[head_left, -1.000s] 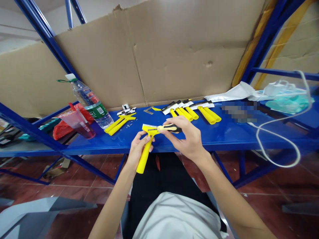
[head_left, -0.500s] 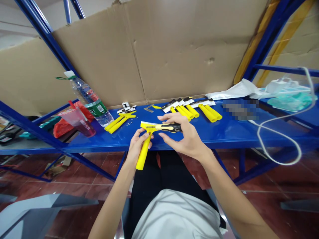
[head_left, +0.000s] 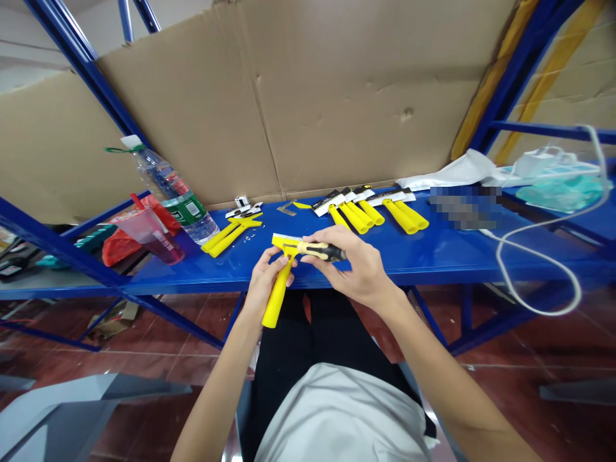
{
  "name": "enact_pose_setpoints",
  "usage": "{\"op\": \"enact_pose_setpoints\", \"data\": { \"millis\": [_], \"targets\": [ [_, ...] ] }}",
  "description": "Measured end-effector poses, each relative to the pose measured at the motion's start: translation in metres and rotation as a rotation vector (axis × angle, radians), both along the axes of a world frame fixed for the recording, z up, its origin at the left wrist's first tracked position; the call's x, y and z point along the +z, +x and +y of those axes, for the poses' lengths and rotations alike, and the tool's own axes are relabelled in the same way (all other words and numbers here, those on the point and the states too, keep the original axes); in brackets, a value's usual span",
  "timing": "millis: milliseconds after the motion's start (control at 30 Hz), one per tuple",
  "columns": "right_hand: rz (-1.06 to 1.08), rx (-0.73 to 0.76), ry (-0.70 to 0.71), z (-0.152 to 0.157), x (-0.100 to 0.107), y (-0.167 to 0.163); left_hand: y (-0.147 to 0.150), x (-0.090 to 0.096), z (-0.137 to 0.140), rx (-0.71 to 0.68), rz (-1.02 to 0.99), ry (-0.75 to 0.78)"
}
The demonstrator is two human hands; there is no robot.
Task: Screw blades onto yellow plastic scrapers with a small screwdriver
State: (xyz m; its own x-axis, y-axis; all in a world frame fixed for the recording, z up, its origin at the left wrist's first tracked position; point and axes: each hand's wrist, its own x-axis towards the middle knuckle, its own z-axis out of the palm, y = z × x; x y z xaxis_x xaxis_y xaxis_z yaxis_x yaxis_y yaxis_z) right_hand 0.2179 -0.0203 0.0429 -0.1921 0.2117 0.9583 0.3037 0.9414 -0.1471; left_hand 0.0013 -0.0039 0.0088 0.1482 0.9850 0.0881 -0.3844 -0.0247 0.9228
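My left hand (head_left: 266, 276) is closed around the neck of a yellow scraper (head_left: 276, 296), whose thick handle points down toward my lap. In my right hand (head_left: 359, 263) is a black and cream screwdriver (head_left: 321, 249), held near level between thumb and fingers. Its shaft runs left onto the scraper's head; whether the tip sits in a screw is too small to tell. Beyond my hands, two yellow scraper handles (head_left: 233, 237) lie on the blue table (head_left: 231, 272), with small bits (head_left: 249, 238) beside them.
Several finished-looking yellow scrapers with black-and-white heads (head_left: 366, 215) lie at the back. Left stand a water bottle (head_left: 178, 199) and a red-tinted cup (head_left: 153, 237). A white cable (head_left: 529, 239) loops over the front edge at right. Cardboard (head_left: 337, 96) walls off the rear.
The fingers of my right hand, spread around the screwdriver before, have closed in on its handle. My left hand and the scraper stay almost where they were.
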Motion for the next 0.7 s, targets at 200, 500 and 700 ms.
{"op": "enact_pose_setpoints", "data": {
  "millis": [200, 500, 700],
  "targets": [
    [-0.068, 0.045, -0.049, -0.0030, 0.0037, -0.0002, -0.0048, -0.0041, 0.0036, -0.009, -0.049, -0.002],
    [0.015, -0.037, -0.066, -0.0003, -0.0009, -0.0058, -0.0037, 0.0007, 0.0019, -0.010, -0.077, -0.002],
    [-0.103, 0.057, -0.077, -0.0027, 0.0019, -0.0032, -0.0041, -0.0004, 0.0034, 0.019, -0.045, -0.016]
  ]
}}
